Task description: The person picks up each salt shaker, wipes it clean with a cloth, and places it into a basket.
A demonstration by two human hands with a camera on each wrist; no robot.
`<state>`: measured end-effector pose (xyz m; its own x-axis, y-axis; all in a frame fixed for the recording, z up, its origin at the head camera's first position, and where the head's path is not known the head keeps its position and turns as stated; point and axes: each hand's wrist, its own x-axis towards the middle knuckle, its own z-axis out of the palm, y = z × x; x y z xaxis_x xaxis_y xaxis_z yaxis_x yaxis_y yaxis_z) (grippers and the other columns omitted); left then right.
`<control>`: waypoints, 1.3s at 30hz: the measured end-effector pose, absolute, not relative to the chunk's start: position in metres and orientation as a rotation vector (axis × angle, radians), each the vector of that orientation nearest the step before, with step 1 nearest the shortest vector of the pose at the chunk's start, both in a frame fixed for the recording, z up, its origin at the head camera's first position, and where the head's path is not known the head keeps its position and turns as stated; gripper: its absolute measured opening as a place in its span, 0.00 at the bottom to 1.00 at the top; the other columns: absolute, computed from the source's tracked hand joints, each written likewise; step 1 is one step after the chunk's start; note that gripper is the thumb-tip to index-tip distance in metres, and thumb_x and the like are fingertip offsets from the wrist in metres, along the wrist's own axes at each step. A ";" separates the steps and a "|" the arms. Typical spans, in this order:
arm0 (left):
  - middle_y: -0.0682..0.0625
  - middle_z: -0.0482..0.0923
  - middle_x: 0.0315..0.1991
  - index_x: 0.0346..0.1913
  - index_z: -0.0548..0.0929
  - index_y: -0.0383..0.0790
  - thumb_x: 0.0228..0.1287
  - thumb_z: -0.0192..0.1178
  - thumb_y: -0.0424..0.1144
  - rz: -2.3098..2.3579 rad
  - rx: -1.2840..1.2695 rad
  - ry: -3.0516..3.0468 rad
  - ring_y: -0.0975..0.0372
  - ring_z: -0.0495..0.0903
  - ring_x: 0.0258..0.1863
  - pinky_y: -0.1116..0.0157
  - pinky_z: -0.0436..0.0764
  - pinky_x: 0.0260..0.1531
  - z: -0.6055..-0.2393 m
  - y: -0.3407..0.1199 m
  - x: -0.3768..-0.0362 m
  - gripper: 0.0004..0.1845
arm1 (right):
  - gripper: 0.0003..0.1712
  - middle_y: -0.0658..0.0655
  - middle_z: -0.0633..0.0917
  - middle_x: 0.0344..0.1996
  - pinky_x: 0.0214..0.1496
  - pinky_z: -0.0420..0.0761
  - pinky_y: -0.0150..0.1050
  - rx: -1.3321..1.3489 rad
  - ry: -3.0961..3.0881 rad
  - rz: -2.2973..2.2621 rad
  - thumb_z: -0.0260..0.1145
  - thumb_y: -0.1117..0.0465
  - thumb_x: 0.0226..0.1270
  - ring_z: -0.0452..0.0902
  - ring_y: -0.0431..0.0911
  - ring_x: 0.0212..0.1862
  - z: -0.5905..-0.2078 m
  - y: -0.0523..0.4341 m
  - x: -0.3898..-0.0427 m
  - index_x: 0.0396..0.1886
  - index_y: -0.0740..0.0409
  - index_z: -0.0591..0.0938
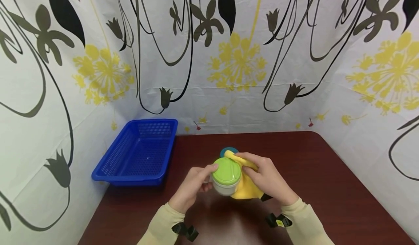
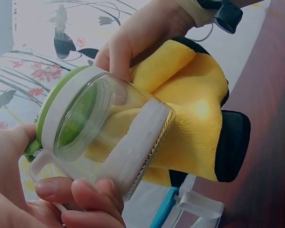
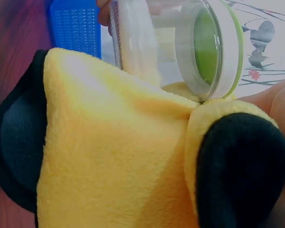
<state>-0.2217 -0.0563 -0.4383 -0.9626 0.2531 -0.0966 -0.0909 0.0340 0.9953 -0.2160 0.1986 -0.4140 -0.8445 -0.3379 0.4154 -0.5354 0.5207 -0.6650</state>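
A clear jar (image 2: 128, 137) with a green lid (image 1: 227, 171), a white collar and a side handle holds a white substance along one side. My left hand (image 1: 194, 185) grips it at the handle, the thumb near the lid's edge. My right hand (image 1: 270, 176) pinches a yellow cloth (image 2: 180, 109) with black edging. The cloth lies against the jar's side and hangs below that hand, as the right wrist view also shows. The jar is tilted in the left wrist view. Part of my right hand is hidden behind jar and cloth.
A blue perforated basket (image 1: 131, 180) stands at the back left of the dark red-brown table (image 1: 327, 194). Behind the jar is a teal round thing (image 1: 226, 150), mostly hidden; a white part (image 2: 202, 205) shows beside it. A patterned curtain (image 1: 203, 106) surrounds the table.
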 end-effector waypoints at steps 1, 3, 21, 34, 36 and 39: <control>0.47 0.71 0.18 0.19 0.71 0.38 0.61 0.66 0.60 2.022 0.165 2.062 0.59 0.72 0.20 0.66 0.69 0.22 -0.438 -0.056 -0.222 0.30 | 0.25 0.38 0.82 0.56 0.48 0.82 0.40 0.742 -2.535 1.235 0.66 0.63 0.72 0.81 0.37 0.51 -0.415 0.199 -0.217 0.63 0.33 0.79; 0.47 0.71 0.18 0.19 0.71 0.38 0.61 0.66 0.59 2.029 0.161 2.056 0.59 0.72 0.20 0.66 0.69 0.22 -0.437 -0.057 -0.221 0.29 | 0.25 0.39 0.82 0.56 0.49 0.82 0.41 0.745 -2.560 1.251 0.65 0.62 0.73 0.81 0.38 0.51 -0.418 0.199 -0.218 0.64 0.33 0.79; 0.47 0.74 0.22 0.26 0.82 0.40 0.61 0.65 0.62 1.988 0.200 1.991 0.59 0.72 0.21 0.66 0.71 0.25 -0.436 -0.060 -0.224 0.26 | 0.26 0.37 0.83 0.54 0.53 0.81 0.42 0.688 -2.651 1.207 0.68 0.63 0.70 0.79 0.36 0.55 -0.432 0.200 -0.220 0.62 0.30 0.79; 0.49 0.72 0.19 0.23 0.79 0.41 0.61 0.65 0.63 1.925 0.235 2.013 0.60 0.72 0.20 0.67 0.68 0.22 -0.443 -0.060 -0.224 0.27 | 0.26 0.43 0.82 0.51 0.41 0.83 0.41 0.668 -2.579 1.326 0.68 0.61 0.70 0.80 0.43 0.43 -0.426 0.207 -0.216 0.64 0.36 0.75; 0.49 0.71 0.18 0.21 0.78 0.41 0.60 0.65 0.63 1.900 0.253 2.006 0.60 0.72 0.20 0.67 0.67 0.22 -0.443 -0.059 -0.223 0.27 | 0.23 0.47 0.82 0.49 0.38 0.83 0.42 0.684 -2.557 1.399 0.68 0.60 0.71 0.80 0.46 0.39 -0.422 0.210 -0.216 0.62 0.39 0.76; 0.50 0.71 0.17 0.20 0.77 0.41 0.60 0.66 0.61 1.873 0.294 1.994 0.60 0.72 0.19 0.68 0.66 0.21 -0.442 -0.057 -0.221 0.26 | 0.18 0.50 0.83 0.46 0.35 0.84 0.44 0.722 -2.553 1.509 0.67 0.56 0.72 0.81 0.48 0.36 -0.418 0.214 -0.216 0.59 0.40 0.79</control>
